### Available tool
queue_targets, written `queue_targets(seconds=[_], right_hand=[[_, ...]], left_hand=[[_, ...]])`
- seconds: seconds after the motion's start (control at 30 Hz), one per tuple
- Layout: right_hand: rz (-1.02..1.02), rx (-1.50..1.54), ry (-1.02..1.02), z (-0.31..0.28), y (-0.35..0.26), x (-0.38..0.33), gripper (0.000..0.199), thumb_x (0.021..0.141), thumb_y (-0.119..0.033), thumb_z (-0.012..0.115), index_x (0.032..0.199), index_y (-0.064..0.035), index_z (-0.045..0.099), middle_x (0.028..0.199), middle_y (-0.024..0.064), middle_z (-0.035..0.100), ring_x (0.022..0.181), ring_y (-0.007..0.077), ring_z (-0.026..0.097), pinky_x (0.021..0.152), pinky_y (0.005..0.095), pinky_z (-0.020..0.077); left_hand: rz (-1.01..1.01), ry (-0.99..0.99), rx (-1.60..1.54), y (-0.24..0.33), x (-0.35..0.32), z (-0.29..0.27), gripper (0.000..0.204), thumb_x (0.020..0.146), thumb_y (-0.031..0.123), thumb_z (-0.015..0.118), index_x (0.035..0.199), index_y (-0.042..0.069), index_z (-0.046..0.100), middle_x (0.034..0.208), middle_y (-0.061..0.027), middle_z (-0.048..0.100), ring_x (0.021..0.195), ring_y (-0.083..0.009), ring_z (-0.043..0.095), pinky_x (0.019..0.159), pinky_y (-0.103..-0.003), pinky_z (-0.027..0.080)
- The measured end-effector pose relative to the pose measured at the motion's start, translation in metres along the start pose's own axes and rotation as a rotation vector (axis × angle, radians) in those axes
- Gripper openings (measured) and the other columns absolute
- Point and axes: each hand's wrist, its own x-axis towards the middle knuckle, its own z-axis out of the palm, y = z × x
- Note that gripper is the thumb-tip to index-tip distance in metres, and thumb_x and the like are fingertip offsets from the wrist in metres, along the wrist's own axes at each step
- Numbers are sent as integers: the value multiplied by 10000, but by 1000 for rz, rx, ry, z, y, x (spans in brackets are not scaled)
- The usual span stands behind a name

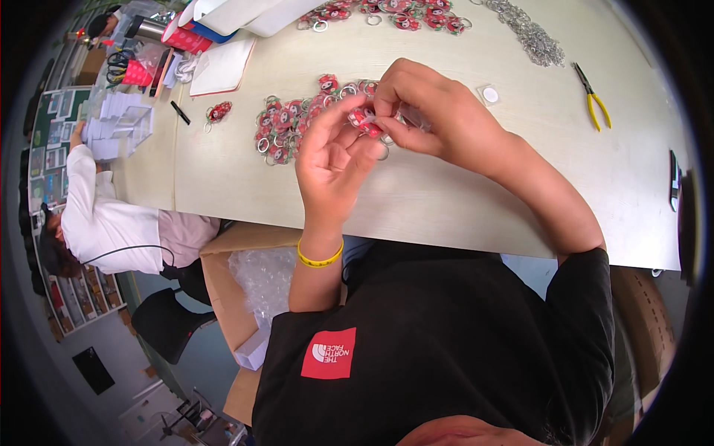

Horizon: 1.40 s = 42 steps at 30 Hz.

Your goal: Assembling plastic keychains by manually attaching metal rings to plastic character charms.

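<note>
blk tee [461, 327]: red patch [311, 368] w/ wht lettering + logo, upside-dn | ylw wristband [320, 262]: dk marks, unreadable

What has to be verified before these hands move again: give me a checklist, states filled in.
1. Red charm secured: ok, the right hand pinches it.
2. Left hand also gripping it: cannot tell; its fingers are close around the charm, but contact is unclear.
3. Charm fully visible for inspection: not ok, fingers cover part of it.
4. Space behind the hands free of loose pieces: not ok, the pile of red charms reaches up behind them in this view.
5. Yellow-handled pliers away from both hands: ok, they lie apart on the right side of the table.
</note>
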Motion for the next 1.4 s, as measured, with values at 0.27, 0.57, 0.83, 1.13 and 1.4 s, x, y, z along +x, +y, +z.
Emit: queue_targets(seconds=[0.27,0.57,0.83,1.13,1.4], right_hand=[[379,63,311,-13,15,14,95,853,-37,532,948,-36,540,746,24,497,554,115,484,468,248,390],[672,914,-52,-38,9,16,195,911,-149,423,983,-33,562,624,-56,364,504,30,275,423,202,217],[647,542,-244,-18,-2,7,244,960,-324,572,958,-84,614,711,-62,507,588,24,411,493,194,325],[-140,-185,182,-5,-9,6,179,769,-115,734,932,-114,658,808,16,557,598,158,558,519,284,475],[-273,-372,187,-5,-6,2,192,732,-57,743,892,-64,636,816,32,549,584,161,587,464,278,480]], left_hand=[[82,195,-60,-9,9,20,364,941,49,550,1278,-48,454,1258,-218,545,1136,-297,581,965,-362,507],[245,102,443,-12,6,4,497,869,25,637,1322,-51,448,1225,-196,575,1094,-245,576,957,-361,467],[358,90,557,-5,9,10,558,754,-20,748,1256,-27,504,1164,-175,624,1079,-246,579,960,-366,452],[242,72,577,-3,-1,0,475,769,-30,741,1209,-47,564,1202,-194,616,1108,-258,606,942,-351,485],[249,79,619,-3,-10,14,527,799,-34,716,1284,-81,516,1216,-204,613,1107,-259,617,924,-337,500]])
